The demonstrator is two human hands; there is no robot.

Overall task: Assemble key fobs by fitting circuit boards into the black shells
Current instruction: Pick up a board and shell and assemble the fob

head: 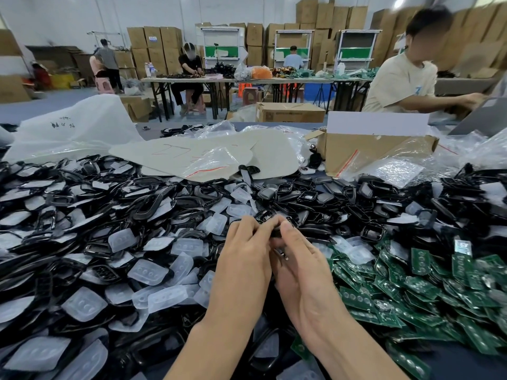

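My left hand [244,259] and my right hand [299,264] meet at the middle of the table, fingers curled round one small black key fob shell [276,233] held between them; most of it is hidden by the fingers. A wide heap of black shells [153,193] mixed with translucent button pads [146,271] covers the left and middle. A pile of green circuit boards [406,286] lies to the right of my right hand.
An open cardboard box [365,153] and clear plastic bags [395,168] stand at the back right. White bags [82,127] and a pale sheet [203,154] lie at the back. A person [403,78] sits at the far right.
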